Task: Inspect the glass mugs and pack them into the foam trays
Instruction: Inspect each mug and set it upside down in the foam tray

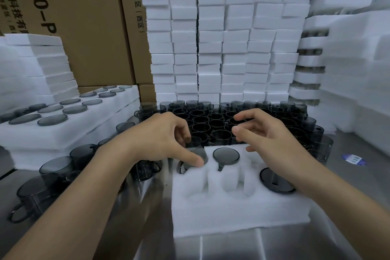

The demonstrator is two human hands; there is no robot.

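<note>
Left hand (160, 139) curled round smoked-glass mug (200, 152) at foam tray (232, 213) pocket, right hand (272, 139) loose, empty; glass likely rigid, slick, fragile, so grip the body.

Mug (201, 153) half hidden under left hand (160, 139), foam stacks (350, 65) at right blurred

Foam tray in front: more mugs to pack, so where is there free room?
Two near-row pockets are empty, left of the seated mug. Bare steel table lies before the tray. Crowded: the mug cluster behind and the mugs at left.
</note>
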